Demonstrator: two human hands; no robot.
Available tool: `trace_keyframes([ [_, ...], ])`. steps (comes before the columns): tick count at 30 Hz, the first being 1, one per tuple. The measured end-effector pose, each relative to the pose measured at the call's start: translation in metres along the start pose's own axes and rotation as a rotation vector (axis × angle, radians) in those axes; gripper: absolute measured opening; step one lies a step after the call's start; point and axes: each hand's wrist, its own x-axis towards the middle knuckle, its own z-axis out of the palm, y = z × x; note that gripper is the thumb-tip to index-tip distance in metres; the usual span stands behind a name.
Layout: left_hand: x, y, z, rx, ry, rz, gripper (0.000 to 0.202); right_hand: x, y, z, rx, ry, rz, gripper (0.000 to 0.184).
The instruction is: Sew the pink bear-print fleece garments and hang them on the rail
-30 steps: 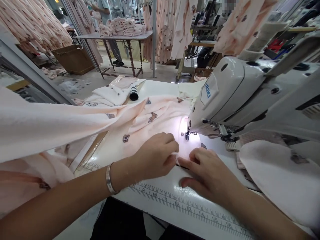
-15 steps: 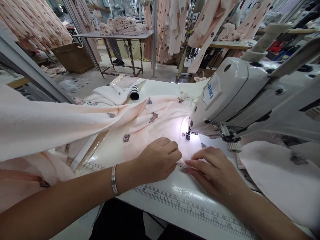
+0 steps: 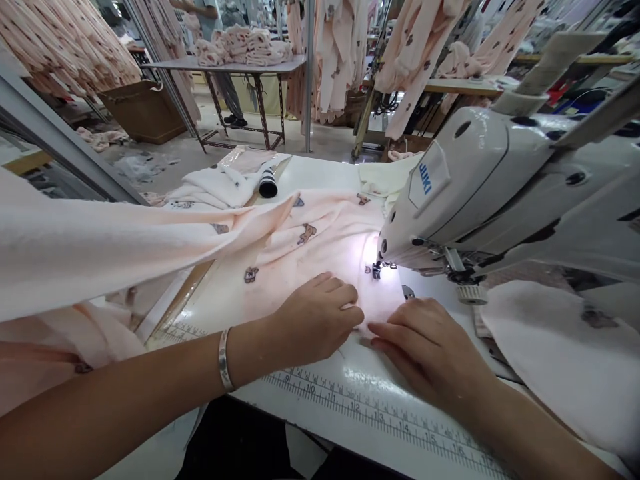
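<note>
Pale pink fleece fabric (image 3: pixel 280 260) with small bear prints lies across the machine bed, its right part under the lit presser foot (image 3: pixel 377 269) of a white JUKI sewing machine (image 3: pixel 450 180). My left hand (image 3: pixel 320 317) is closed on the fabric's near edge, thumb and fingers pinched together. Just to its right, my right hand (image 3: pixel 425 340) rests its fingertips on the same edge, fingers stretched forward and close together. A narrow gap separates the two hands, both on the near side of the presser foot.
A printed ruler (image 3: pixel 355 403) runs along the table's near edge. Behind the fabric stand a black-and-white striped cone (image 3: pixel 268 183) and folded white cloth (image 3: pixel 215 187). More pale fabric (image 3: pixel 560 347) lies right. Beyond are a table (image 3: pixel 175 65) with stacked garments, a cardboard box (image 3: pixel 143 110) and a person.
My right hand has shifted slightly, its fingers drawing closer together at the fabric edge. The left hand stays nearly in place, pinching the edge. The camera view has moved a little.
</note>
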Motion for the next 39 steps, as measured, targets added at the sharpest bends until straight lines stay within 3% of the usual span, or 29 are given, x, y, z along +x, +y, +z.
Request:
trace_keyframes([
  [7, 0.0, -0.002, -0.005, -0.031, -0.006, -0.006, 0.02, -0.001, 0.002, 0.004, 0.02, -0.067, 0.11, 0.016],
  [10, 0.004, 0.002, -0.007, -0.081, -0.019, -0.086, 0.028, -0.003, 0.001, 0.002, 0.022, -0.084, 0.096, 0.02],
  [12, 0.007, 0.006, -0.006, -0.056, -0.024, -0.142, 0.021, -0.005, 0.002, 0.0, 0.009, -0.105, 0.089, 0.02],
  [15, 0.01, 0.009, -0.001, -0.024, -0.011, -0.165, 0.01, -0.01, 0.013, -0.005, -0.082, -0.1, 0.084, 0.017],
  [21, 0.016, 0.0, 0.005, -0.05, -0.005, -0.158, 0.017, -0.026, 0.037, -0.015, -0.229, -0.082, 0.101, 0.017],
  [25, 0.022, -0.005, 0.007, -0.05, 0.011, -0.141, 0.013, -0.013, 0.025, -0.017, -0.223, -0.021, 0.048, 0.017],
  [29, 0.022, -0.006, 0.01, -0.079, 0.018, -0.14, 0.014, 0.006, 0.007, -0.007, -0.051, -0.026, 0.01, 0.016],
  [33, 0.029, -0.015, 0.01, -0.102, -0.013, -0.158, 0.025, 0.007, 0.009, 0.005, -0.026, -0.02, 0.105, 0.014],
  [39, 0.049, -0.032, 0.011, -0.07, -0.011, -0.156, 0.019, 0.006, 0.027, 0.003, -0.088, -0.061, 0.309, 0.016],
])
